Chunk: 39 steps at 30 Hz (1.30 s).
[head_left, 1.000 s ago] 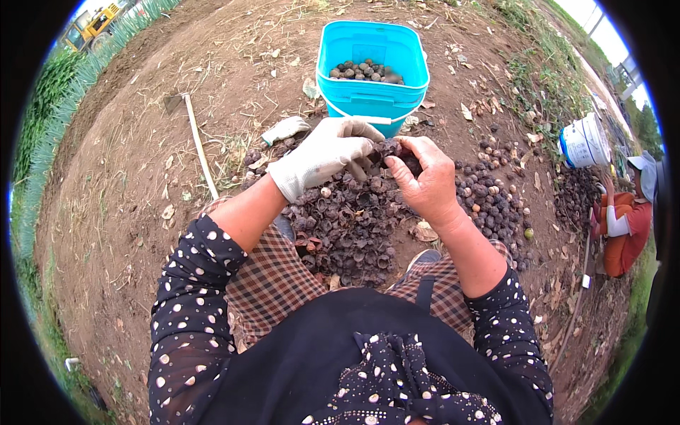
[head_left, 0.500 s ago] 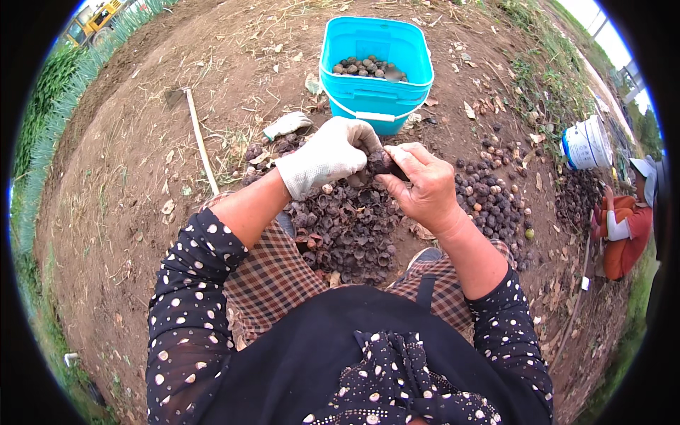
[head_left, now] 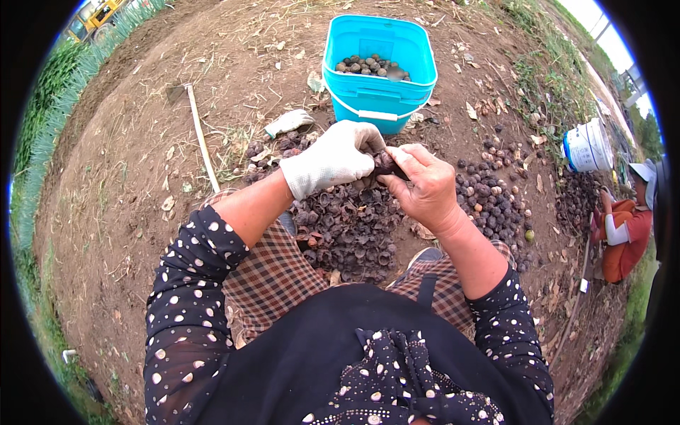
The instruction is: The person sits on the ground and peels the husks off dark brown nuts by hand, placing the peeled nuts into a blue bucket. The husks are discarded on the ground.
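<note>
Diffuse daylight casts soft shadows, the sky (head_left: 613, 48) glares white, and fisheye distortion bends the outer edges.

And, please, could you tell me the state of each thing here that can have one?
Left hand: gloved, fingers bent on the dark piece
Right hand: bare, pinching the same piece
Blue bucket: upright, open, partly filled with round nuts, handle lowered
Loose glove: lying on ground
Hoe: lying flat
Husks: broken, heaped
White bucket: cannot tell if upright
</note>
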### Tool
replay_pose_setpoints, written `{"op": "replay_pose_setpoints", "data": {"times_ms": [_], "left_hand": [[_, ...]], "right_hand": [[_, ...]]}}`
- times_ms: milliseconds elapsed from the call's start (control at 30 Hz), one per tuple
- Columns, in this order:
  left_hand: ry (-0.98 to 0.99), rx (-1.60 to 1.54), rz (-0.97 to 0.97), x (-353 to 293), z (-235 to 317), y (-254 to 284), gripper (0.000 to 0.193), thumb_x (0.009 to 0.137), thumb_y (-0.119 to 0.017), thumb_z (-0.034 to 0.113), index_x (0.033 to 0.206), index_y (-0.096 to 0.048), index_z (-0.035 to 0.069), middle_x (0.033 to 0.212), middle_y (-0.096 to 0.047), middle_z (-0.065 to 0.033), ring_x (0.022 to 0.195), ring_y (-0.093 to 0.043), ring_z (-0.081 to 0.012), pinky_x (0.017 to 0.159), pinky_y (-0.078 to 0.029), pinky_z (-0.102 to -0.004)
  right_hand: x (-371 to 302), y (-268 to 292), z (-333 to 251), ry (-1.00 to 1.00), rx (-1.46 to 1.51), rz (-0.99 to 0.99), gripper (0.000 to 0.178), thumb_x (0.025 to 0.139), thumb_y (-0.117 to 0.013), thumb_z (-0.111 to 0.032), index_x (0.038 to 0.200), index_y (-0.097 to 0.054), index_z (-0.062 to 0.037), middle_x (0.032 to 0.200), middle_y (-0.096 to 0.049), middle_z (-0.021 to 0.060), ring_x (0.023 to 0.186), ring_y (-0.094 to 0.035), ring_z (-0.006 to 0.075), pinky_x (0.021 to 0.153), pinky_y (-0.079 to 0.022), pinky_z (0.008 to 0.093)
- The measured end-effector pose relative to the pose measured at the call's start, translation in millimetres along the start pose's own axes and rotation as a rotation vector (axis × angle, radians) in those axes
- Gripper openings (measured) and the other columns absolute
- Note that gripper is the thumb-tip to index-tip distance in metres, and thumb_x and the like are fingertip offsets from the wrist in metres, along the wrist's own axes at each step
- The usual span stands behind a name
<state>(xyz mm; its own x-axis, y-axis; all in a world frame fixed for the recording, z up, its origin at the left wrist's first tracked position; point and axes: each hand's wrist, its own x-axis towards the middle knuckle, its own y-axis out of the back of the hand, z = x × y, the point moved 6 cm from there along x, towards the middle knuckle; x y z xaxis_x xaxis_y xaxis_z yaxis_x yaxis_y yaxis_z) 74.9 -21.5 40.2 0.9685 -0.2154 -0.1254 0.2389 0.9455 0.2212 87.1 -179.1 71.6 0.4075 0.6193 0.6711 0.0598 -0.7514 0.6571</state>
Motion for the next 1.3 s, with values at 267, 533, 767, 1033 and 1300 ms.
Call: {"op": "replay_pose_setpoints", "data": {"times_ms": [267,533,767,1033,1300], "left_hand": [[0.02,-0.129,-0.062,-9.3,13.6,2.3,0.031,0.087,-0.066,0.012,0.113,-0.065,-0.004,0.094,-0.069,-0.0089,0.075,-0.066,-0.0127,0.064,-0.057,-0.0275],[-0.028,-0.186,-0.074,-5.0,9.0,-4.5,0.036,0.087,-0.061,0.006,0.121,-0.064,-0.005,0.094,-0.069,-0.0063,0.079,-0.065,-0.0097,0.065,-0.055,-0.0257],[0.091,-0.208,-0.114,-13.6,20.9,0.2,0.037,0.086,-0.062,0.006,0.121,-0.063,-0.006,0.099,-0.07,-0.0079,0.084,-0.067,-0.0107,0.069,-0.057,-0.0259],[0.006,-0.27,-0.074,-8.4,15.8,-3.2,0.038,0.089,-0.07,0.014,0.122,-0.064,-0.004,0.101,-0.069,-0.009,0.079,-0.066,-0.012,0.063,-0.057,-0.0265],[0.01,-0.259,-0.064,-10.3,15.4,1.6,0.037,0.086,-0.068,0.009,0.119,-0.065,-0.007,0.093,-0.07,-0.0101,0.071,-0.066,-0.012,0.061,-0.056,-0.026]], "right_hand": [[0.7,1.6,3.9,-0.072,-0.004,-0.032,0.04,0.075,-0.084,-0.015,0.111,-0.07,-0.0047,0.098,-0.069,0.0093,0.082,-0.071,0.0304,0.068,-0.057,0.0368],[-0.5,4.4,3.4,-0.063,0.079,0.038,0.041,0.075,-0.085,-0.018,0.111,-0.071,-0.0031,0.097,-0.07,0.0112,0.082,-0.071,0.0297,0.069,-0.057,0.0363],[1.6,7.7,8.3,-0.111,0.153,0.036,0.042,0.077,-0.084,-0.018,0.114,-0.071,-0.0043,0.097,-0.07,0.0122,0.084,-0.071,0.0306,0.073,-0.057,0.0367],[0.9,7.8,13.0,-0.14,0.271,0.072,0.041,0.079,-0.084,-0.018,0.116,-0.072,-0.0051,0.095,-0.07,0.0115,0.085,-0.069,0.0279,0.076,-0.056,0.0348],[-1.3,1.9,15.7,-0.168,0.28,0.053,0.042,0.079,-0.084,-0.02,0.117,-0.072,-0.006,0.095,-0.07,0.0101,0.086,-0.069,0.026,0.077,-0.055,0.0337]]}}
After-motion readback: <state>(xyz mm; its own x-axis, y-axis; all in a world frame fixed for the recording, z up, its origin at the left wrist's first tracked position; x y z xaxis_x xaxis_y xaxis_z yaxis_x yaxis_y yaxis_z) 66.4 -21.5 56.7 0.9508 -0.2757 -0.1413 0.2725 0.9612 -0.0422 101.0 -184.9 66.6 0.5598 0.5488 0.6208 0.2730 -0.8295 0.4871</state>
